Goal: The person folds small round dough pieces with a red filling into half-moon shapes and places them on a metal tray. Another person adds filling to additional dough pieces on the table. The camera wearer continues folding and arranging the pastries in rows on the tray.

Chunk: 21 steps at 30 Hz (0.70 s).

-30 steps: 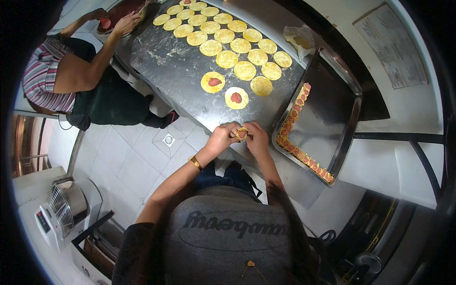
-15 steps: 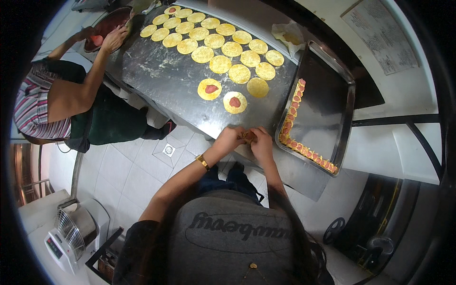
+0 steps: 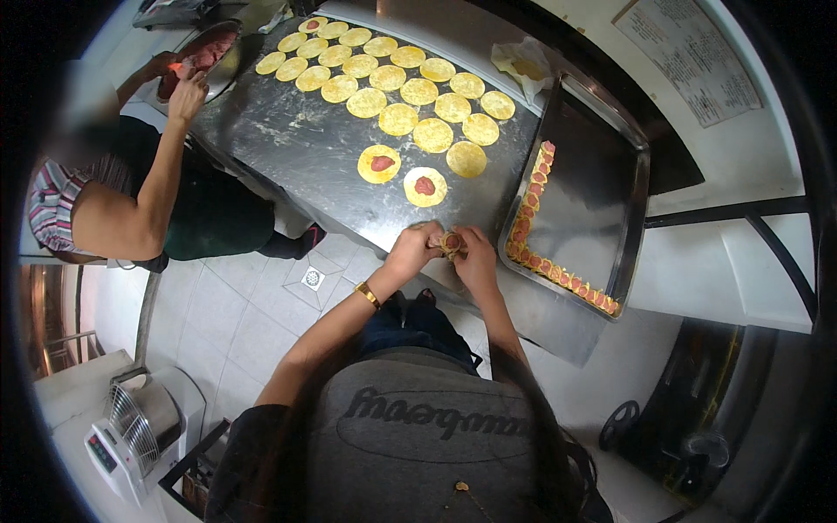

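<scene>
Between my two hands, just above the near edge of the steel table (image 3: 288,166), is a small dumpling (image 3: 451,243) of yellow dough with pink filling showing at its open top. My left hand (image 3: 418,247) has its fingers closed on one side of it. On the other side my right hand (image 3: 474,254) pinches the dough. Just beyond lie two yellow dough rounds, each with a lump of pink filling (image 3: 425,186) on it. A plain dough round (image 3: 466,159) lies to their right. Finished-looking dumplings (image 3: 526,218) stand in an L-shaped line along two sides of the tray.
Rows of dough rounds (image 3: 387,77) cover the table's far side. The rimmed metal tray (image 3: 643,196) stands at the right, near a crumpled plastic bag (image 3: 521,63). At the left a co-worker holds a red tool (image 3: 179,67) over a bowl (image 3: 228,68) of pink filling.
The dumpling's open top has turned more into view between my fingers. At the left, the co-worker leans in, and the hands and bowl have shifted, with more pink filling showing.
</scene>
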Each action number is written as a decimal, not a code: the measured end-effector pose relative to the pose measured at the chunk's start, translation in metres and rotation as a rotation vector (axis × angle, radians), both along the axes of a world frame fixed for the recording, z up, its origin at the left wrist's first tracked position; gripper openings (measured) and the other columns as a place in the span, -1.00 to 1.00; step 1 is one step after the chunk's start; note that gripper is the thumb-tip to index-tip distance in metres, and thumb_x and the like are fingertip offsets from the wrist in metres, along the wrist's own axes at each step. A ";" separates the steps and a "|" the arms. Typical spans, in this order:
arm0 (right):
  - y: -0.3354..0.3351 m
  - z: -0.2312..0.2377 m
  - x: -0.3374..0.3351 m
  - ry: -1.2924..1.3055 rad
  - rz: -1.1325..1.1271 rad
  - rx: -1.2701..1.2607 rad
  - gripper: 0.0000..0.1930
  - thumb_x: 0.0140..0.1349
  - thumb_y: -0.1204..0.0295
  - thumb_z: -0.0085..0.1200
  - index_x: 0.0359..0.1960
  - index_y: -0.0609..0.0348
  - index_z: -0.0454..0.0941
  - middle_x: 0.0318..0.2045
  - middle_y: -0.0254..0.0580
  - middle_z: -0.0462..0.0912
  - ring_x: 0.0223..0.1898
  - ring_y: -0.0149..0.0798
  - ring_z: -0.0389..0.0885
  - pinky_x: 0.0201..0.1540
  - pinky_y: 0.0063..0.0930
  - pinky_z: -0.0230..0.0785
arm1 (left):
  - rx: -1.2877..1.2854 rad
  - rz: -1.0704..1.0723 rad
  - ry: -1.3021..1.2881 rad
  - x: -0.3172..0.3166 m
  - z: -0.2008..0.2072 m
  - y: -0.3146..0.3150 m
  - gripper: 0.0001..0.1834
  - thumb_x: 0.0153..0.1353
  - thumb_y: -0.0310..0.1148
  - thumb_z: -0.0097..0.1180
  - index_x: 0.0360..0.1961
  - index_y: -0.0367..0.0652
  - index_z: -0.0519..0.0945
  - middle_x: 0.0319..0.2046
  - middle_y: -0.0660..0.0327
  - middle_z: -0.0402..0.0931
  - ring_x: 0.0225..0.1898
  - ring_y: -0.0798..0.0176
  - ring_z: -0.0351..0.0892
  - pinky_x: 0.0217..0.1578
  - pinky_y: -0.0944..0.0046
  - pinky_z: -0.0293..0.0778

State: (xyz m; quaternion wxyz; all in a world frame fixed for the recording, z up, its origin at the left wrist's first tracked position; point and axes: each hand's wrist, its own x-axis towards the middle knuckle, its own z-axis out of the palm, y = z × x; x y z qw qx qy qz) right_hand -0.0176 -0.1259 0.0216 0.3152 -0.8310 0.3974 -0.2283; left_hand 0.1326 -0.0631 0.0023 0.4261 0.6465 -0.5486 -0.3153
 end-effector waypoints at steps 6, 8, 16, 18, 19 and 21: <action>0.001 0.013 0.005 -0.006 0.094 -0.090 -0.63 -0.13 0.69 0.06 -0.19 0.17 0.52 -0.27 -0.09 0.52 -0.19 0.05 0.52 -0.17 -0.17 0.38 | 0.032 0.058 -0.025 -0.004 0.003 0.004 -0.71 -0.11 -0.50 0.33 -0.31 -0.25 0.54 -0.49 0.08 0.54 -0.47 0.16 0.58 -0.39 0.25 0.50; 0.002 0.012 0.005 0.037 0.161 -0.173 -0.65 -0.11 0.69 0.05 -0.21 0.16 0.53 -0.27 -0.14 0.52 -0.19 0.02 0.53 -0.18 -0.17 0.39 | 0.083 0.063 0.012 0.000 0.006 0.010 -0.71 -0.09 -0.50 0.31 -0.28 -0.25 0.55 -0.49 0.08 0.55 -0.49 0.22 0.59 -0.39 0.27 0.50; -0.106 0.017 -0.028 -0.379 0.072 0.021 -0.67 -0.15 0.63 0.21 -0.25 0.15 0.56 -0.35 -0.19 0.56 -0.30 -0.17 0.58 -0.17 -0.37 0.43 | 0.117 0.340 -0.005 0.033 0.014 0.063 -0.76 0.04 -0.48 0.23 -0.22 -0.27 0.59 -0.48 0.15 0.59 -0.45 0.34 0.59 -0.34 0.31 0.53; -0.174 0.026 -0.049 -0.377 -0.071 -0.070 -0.66 -0.17 0.59 0.26 -0.25 0.15 0.57 -0.38 -0.19 0.57 -0.31 -0.19 0.58 -0.17 -0.39 0.43 | 0.133 0.411 0.007 0.039 0.011 0.081 -0.77 0.05 -0.50 0.21 -0.22 -0.30 0.58 -0.45 0.14 0.61 -0.40 0.33 0.62 -0.28 0.32 0.55; -0.208 0.025 -0.060 -0.397 -0.150 -0.164 -0.66 -0.17 0.58 0.27 -0.26 0.14 0.58 -0.39 -0.19 0.58 -0.31 -0.19 0.59 -0.18 -0.39 0.43 | 0.179 0.430 0.009 0.042 0.015 0.087 -0.77 0.05 -0.53 0.20 -0.21 -0.31 0.58 -0.39 0.14 0.63 -0.35 0.35 0.63 -0.26 0.33 0.55; -0.250 0.046 -0.063 -0.307 -0.266 -0.111 -0.69 -0.17 0.56 0.27 -0.28 0.10 0.62 -0.35 -0.15 0.60 -0.29 -0.13 0.61 -0.16 -0.36 0.44 | 0.185 0.488 0.053 0.054 -0.006 0.106 -0.82 0.07 -0.54 0.18 -0.25 -0.30 0.57 -0.42 0.24 0.60 -0.34 0.43 0.58 -0.28 0.37 0.53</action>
